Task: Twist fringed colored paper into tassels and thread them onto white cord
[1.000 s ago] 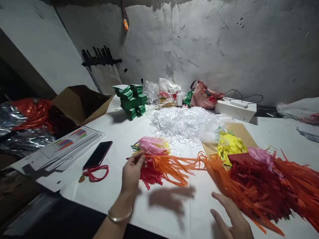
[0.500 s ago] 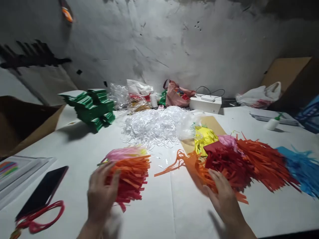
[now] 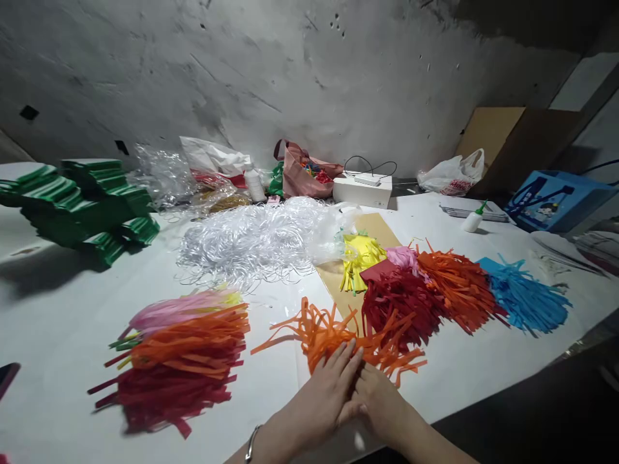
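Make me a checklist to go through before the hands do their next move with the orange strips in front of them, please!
1. Left hand at the orange strips: ok, its fingers are at their near edge.
2. Right hand close by: ok, it touches the left hand.
3. Strips held tightly: cannot tell, the hands hide what's under them.
4. Strips neat: not ok, they spread out, with loose ends poking left and right.
5. Left pile out of the way: ok, it lies apart from the hands.
6. Small bottle with a green tip standing up: ok, it's on the table beyond the colourful bundles.
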The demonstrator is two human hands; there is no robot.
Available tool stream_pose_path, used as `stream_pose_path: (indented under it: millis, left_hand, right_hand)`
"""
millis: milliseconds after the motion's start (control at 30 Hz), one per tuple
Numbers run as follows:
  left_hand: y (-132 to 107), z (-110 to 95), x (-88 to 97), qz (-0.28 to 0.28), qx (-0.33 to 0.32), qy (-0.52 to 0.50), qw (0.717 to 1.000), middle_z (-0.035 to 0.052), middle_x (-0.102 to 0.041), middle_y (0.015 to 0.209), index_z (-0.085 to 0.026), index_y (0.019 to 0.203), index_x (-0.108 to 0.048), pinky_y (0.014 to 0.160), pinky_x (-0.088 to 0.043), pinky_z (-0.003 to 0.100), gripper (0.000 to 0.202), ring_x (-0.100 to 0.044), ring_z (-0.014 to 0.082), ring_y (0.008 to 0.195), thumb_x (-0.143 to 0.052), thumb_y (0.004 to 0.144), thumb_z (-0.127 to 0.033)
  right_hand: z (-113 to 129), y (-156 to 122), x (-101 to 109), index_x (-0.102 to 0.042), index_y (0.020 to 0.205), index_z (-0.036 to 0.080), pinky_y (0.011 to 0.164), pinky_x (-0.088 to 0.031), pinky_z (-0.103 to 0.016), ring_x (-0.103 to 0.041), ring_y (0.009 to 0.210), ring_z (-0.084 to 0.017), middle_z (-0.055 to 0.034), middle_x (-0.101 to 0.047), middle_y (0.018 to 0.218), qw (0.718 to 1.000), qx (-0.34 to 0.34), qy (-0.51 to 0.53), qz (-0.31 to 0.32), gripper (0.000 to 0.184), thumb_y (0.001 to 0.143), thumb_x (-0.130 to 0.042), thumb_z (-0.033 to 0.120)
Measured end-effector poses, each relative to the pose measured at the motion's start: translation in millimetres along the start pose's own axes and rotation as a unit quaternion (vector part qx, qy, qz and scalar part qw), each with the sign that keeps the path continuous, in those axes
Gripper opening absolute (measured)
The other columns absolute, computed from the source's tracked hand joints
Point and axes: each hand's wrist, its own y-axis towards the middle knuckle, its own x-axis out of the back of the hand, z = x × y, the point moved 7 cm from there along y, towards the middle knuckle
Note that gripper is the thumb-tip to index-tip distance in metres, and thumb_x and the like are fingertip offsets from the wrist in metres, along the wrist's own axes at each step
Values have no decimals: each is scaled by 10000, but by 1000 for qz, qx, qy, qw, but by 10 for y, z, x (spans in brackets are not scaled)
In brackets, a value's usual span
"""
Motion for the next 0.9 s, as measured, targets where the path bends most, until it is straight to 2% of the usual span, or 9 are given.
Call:
stream_pose_path:
  millis: [67,167,333,433,600,700,767,833,900]
  left_hand:
    - [-101,205,-162,-26,22,36,999,140,-245,1617,-252,1568,-175,1147,-374,488,760,-315,324,1473,-496,948,-550]
    - [-279,492,-318,-93,90,123,984,159,-302,1601,-246,1556,-250,1108,-404,516,730,-380,350,1439,-519,942,-535]
    - [-525,753,-350,-171,206,228,936,198,-362,1571,-158,1497,-420,1137,-218,686,633,-317,414,1456,-455,962,-493]
    - [-568,732,-351,-193,200,237,931,189,-400,1556,-153,1492,-432,1168,-155,667,627,-332,395,1455,-454,957,-481]
    - [-566,657,-367,-177,226,246,926,179,-401,1555,-159,1471,-470,1156,-190,675,588,-327,392,1457,-474,943,-419]
    - [-582,593,-355,-162,249,253,921,174,-368,1569,-159,1473,-466,1138,-206,702,579,-320,401,1459,-469,943,-391]
    - [-607,553,-343,-153,264,258,917,164,-333,1588,-157,1487,-442,1113,-308,664,575,-301,386,1470,-457,948,-357]
    - [-637,525,-333,-146,281,262,912,155,-326,1596,-155,1491,-433,1053,-426,600,559,-291,371,1477,-435,958,-325]
    - [-654,495,-329,-149,288,266,908,157,-346,1589,-152,1483,-447,1028,-462,571,539,-303,369,1472,-416,967,-303]
  right_hand:
    - [64,-117,93,-683,1158,128,1105,-472,-420,-642,1173,-263,-136,-727,1165,999,30,-16,-35,263,914,-595,179]
    - [91,-238,202,-656,1192,89,1076,-506,-425,-606,1237,-264,-176,-684,1256,995,22,-36,-86,292,936,-515,100]
    - [99,-257,270,-640,1156,84,1045,-532,-476,-542,1316,-295,-188,-618,1355,997,-5,-19,-80,316,905,-459,15]
    - [74,-182,293,-642,1068,101,1116,-457,-512,-452,1389,-320,-200,-517,1460,998,-52,25,-27,168,917,-584,148]
    - [111,-18,229,-492,1408,146,1194,-267,-601,-340,1453,-338,-158,-435,1534,995,-53,50,68,660,872,-714,461]
    - [-190,-23,226,-465,1458,134,1147,-150,-734,-289,1457,-420,-196,-393,1547,985,-162,-16,54,682,907,-655,487]
    - [-510,-143,297,-535,1402,95,1093,-125,-795,-323,1425,-471,-233,-437,1507,957,-276,-82,31,605,938,-601,479]
    - [-766,-318,470,-586,1340,56,1056,-141,-821,-362,1391,-498,-264,-473,1470,921,-359,-152,-17,535,975,-535,444]
    - [-841,-467,720,-608,1301,42,1054,-175,-808,-368,1388,-492,-275,-459,1477,896,-379,-209,-100,472,1006,-467,383]
